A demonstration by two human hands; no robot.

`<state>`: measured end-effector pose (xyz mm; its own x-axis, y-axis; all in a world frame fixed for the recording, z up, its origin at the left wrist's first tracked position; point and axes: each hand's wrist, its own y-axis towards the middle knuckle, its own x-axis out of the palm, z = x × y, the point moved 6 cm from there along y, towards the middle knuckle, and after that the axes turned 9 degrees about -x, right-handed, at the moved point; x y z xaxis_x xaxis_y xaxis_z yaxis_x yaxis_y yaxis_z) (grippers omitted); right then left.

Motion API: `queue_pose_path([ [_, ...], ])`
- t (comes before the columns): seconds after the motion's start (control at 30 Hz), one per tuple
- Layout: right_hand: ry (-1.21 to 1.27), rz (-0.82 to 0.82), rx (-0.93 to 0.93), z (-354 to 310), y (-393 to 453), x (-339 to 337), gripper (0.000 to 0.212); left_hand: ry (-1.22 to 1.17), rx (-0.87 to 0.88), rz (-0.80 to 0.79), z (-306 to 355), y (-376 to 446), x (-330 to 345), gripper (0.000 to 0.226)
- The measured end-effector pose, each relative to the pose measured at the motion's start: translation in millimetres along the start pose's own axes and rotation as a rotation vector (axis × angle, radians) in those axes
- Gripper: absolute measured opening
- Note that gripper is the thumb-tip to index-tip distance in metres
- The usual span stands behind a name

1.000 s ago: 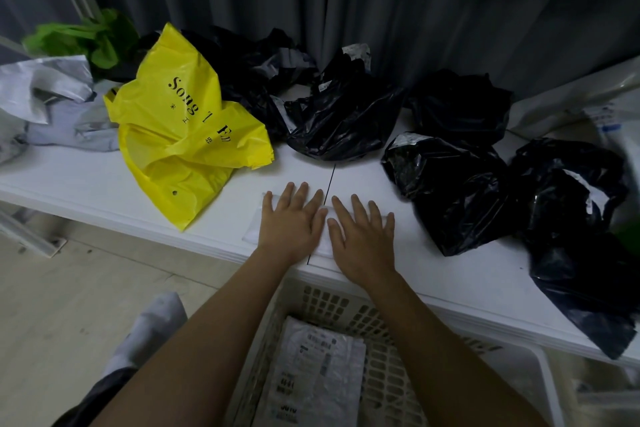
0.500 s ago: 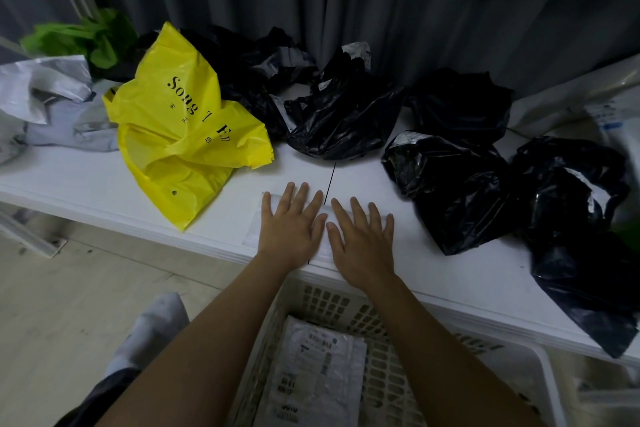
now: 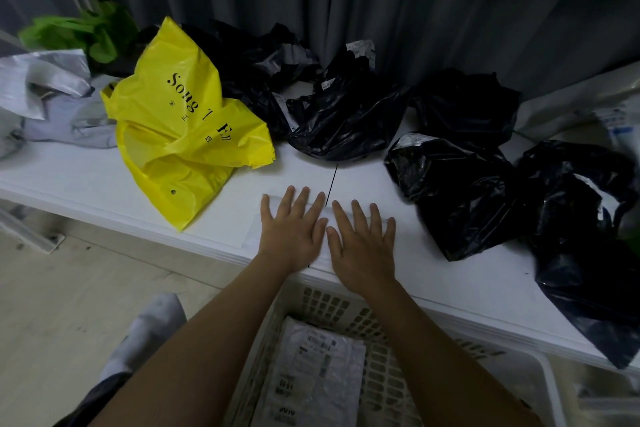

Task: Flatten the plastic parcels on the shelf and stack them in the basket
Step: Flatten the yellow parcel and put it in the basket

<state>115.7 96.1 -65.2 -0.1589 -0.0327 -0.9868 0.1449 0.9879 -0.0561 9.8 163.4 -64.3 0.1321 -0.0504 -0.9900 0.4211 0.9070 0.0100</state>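
A small white plastic parcel (image 3: 254, 234) lies flat on the white shelf (image 3: 86, 184), near its front edge. My left hand (image 3: 292, 230) and my right hand (image 3: 363, 239) press on it side by side, palms down, fingers straight and spread. Most of the parcel is hidden under them. Below the shelf edge stands a white slotted basket (image 3: 384, 374) with a flattened grey parcel (image 3: 311, 378) lying in it. A crumpled yellow bag (image 3: 183, 135) sits to the left, and several crumpled black bags (image 3: 460, 191) lie behind and to the right.
Grey parcels (image 3: 41, 94) and a green bag (image 3: 83, 33) lie at the shelf's far left. White parcels (image 3: 595, 107) sit at the far right. A dark curtain hangs behind the shelf. My white-socked foot (image 3: 145, 333) rests on the pale floor to the left of the basket.
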Motion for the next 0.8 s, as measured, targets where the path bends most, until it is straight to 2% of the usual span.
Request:
queue_pose_path([
  [0.1, 0.003, -0.088, 0.013, -1.1, 1.7, -1.4, 0.055, 0.04, -0.028, -0.112, 1.4, 2.7, -1.1, 0.057],
  [0.27, 0.14, -0.307, -0.008, 3.6, 9.4, -15.7, 0.054, -0.05, -0.028, -0.354, -4.9, 10.7, -13.2, 0.054],
  [0.4, 0.063, -0.279, -0.09, 5.2, -3.3, -41.3, 0.057, -0.034, -0.026, -0.348, -19.5, 1.0, -32.0, 0.054],
  [0.47, 0.043, -0.278, -0.102, 0.0, -15.3, -44.1, 0.055, -0.02, 0.018, -0.318, -14.5, -11.6, -42.0, 0.047],
  [0.5, 0.049, -0.254, -0.107, -2.4, -18.2, -45.7, 0.052, 0.0, 0.041, -0.271, -10.6, -16.3, -48.7, 0.041],
  [0.57, 0.034, -0.113, -0.114, -6.0, -19.9, -65.1, 0.043, 0.067, 0.092, -0.07, -2.9, -22.4, -75.7, 0.033],
  [0.63, -0.08, 0.168, -0.155, -7.9, -22.1, -91.1, 0.035, 0.077, 0.145, 0.195, 0.3, -26.4, -108.0, 0.026],
  [0.7, -0.246, 0.452, -0.187, -12.4, -32.0, -110.4, 0.037, 0.051, 0.202, 0.372, -1.4, -31.4, -125.7, 0.035],
  [0.73, -0.297, 0.525, -0.197, -14.5, -37.3, -111.9, 0.041, 0.066, 0.219, 0.388, -2.1, -35.5, -127.6, 0.043],
  [0.8, -0.359, 0.505, -0.227, -16.0, -45.4, -96.9, 0.045, 0.043, 0.207, 0.209, -3.2, -41.7, -108.6, 0.052],
])
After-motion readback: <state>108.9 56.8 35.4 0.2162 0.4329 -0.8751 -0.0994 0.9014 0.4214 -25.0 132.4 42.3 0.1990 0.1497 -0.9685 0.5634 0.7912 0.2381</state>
